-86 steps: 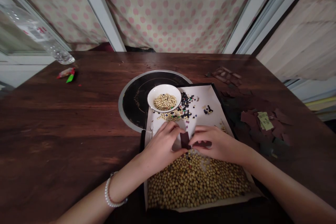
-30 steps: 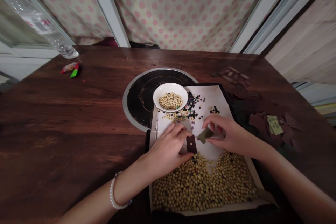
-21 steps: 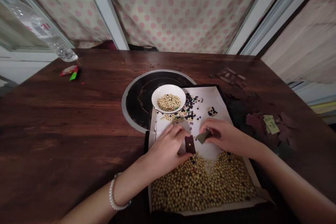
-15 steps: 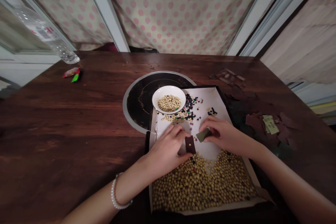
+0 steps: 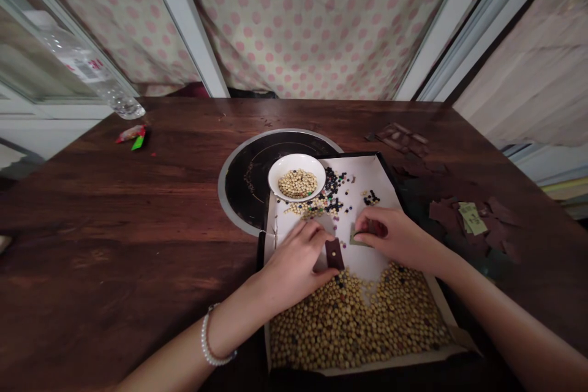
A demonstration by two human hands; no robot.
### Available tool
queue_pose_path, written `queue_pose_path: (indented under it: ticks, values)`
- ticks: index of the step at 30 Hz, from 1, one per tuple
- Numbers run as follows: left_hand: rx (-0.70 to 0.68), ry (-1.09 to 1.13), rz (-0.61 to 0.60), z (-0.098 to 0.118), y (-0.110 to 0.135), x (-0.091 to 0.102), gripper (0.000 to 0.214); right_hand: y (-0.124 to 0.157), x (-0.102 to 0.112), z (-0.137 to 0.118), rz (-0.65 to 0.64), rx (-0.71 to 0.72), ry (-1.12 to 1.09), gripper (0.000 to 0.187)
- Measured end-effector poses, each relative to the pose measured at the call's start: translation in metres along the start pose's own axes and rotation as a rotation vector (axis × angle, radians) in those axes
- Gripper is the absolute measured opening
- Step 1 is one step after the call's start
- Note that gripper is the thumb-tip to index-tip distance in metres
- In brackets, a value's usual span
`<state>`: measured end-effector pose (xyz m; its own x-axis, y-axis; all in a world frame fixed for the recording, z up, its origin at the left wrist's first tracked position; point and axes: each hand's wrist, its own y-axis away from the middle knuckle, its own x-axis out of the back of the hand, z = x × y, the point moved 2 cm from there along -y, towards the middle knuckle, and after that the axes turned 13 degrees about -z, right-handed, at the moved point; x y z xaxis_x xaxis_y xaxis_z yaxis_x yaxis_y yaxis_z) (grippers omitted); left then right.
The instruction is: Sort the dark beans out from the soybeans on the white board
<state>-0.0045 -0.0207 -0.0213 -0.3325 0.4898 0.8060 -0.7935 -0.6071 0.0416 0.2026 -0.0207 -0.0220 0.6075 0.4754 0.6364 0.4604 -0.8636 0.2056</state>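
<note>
My left hand (image 5: pixel 298 260) is closed at the edges of a small dark brown flat piece (image 5: pixel 334 262), with thumb and fingers at its two ends. One pale bead (image 5: pixel 334 253) lies on that piece. To the right, my right hand (image 5: pixel 397 236) pinches a small olive-green flat piece (image 5: pixel 353 237), partly covered by the fingers. Both hands are over a shallow black-edged box with a white lining (image 5: pixel 374 262). Many yellowish beads (image 5: pixel 353 324) fill its near part, with a few dark ones among them.
A white bowl (image 5: pixel 275 166) of pale beads stands at the box's far left corner. Black and coloured beads (image 5: pixel 334 180) lie beside it. Dark red-brown scraps (image 5: pixel 443 217) and yellow-green paper (image 5: pixel 472 218) are on the right; a plastic bottle (image 5: pixel 92 70) and a wrapper (image 5: pixel 131 133) at far left.
My right hand has shifted slightly and tilted the green piece, so its fingers now cover more of it. My left hand stays on the brown piece. The view has shifted a little.
</note>
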Motion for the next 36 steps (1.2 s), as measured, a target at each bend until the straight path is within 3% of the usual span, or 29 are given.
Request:
queue_pose_path:
  ticks: [6, 13, 19, 30, 36]
  values:
    - [0.012, -0.003, -0.004, 0.0, 0.0, 0.0, 0.036, 0.002, 0.0, -0.009, 0.024, 0.009, -0.099, 0.005]
    - [0.0, 0.035, 0.028, -0.001, 0.0, 0.001, 0.035, 0.001, -0.003, -0.006, 0.117, 0.059, -0.032, 0.009]
    - [0.043, 0.053, 0.043, -0.001, -0.001, 0.002, 0.032, 0.002, -0.004, -0.005, 0.124, 0.103, -0.032, 0.012]
    - [0.067, 0.054, 0.093, -0.006, 0.0, 0.002, 0.033, 0.011, -0.004, -0.018, -0.117, 0.231, -0.002, 0.011]
    - [0.088, 0.048, 0.057, -0.006, -0.001, 0.002, 0.034, 0.015, -0.005, -0.021, -0.234, 0.214, -0.063, 0.012]
